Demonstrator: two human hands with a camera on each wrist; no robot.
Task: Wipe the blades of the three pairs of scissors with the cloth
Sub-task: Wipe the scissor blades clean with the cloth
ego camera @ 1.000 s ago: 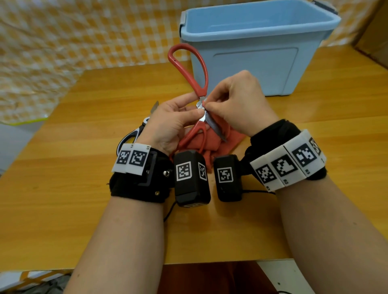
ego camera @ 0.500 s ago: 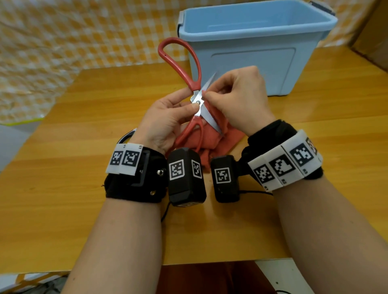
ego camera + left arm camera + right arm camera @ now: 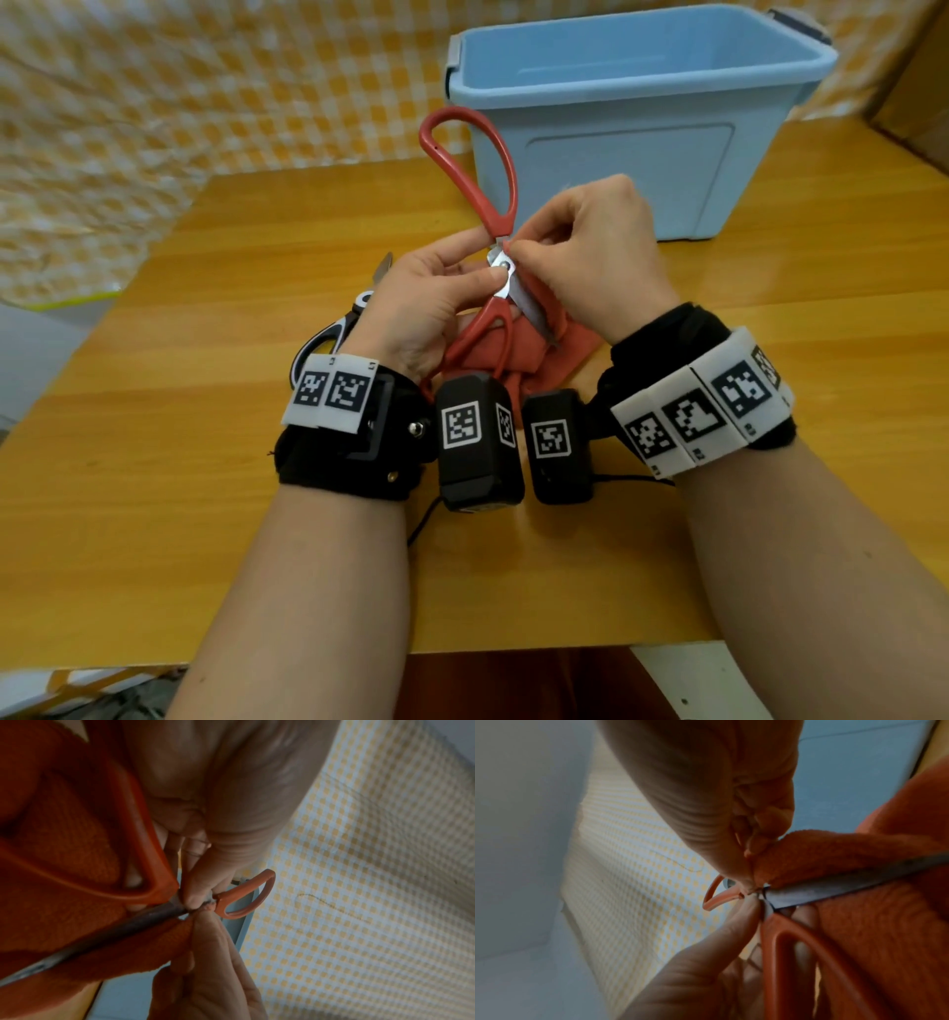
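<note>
Blue bin (image 3: 631,154) is standing just behind the hands on the table (image 3: 154,488); black-handled scissors (image 3: 328,334) are lying half hidden under the left wrist. Red scissors (image 3: 493,216) are sitting wide open above the table, one loop pointing up. Left hand (image 3: 426,303) is pinching them at the pivot. Right hand (image 3: 595,257) is pinching the orange cloth (image 3: 534,349) against a blade.
</note>
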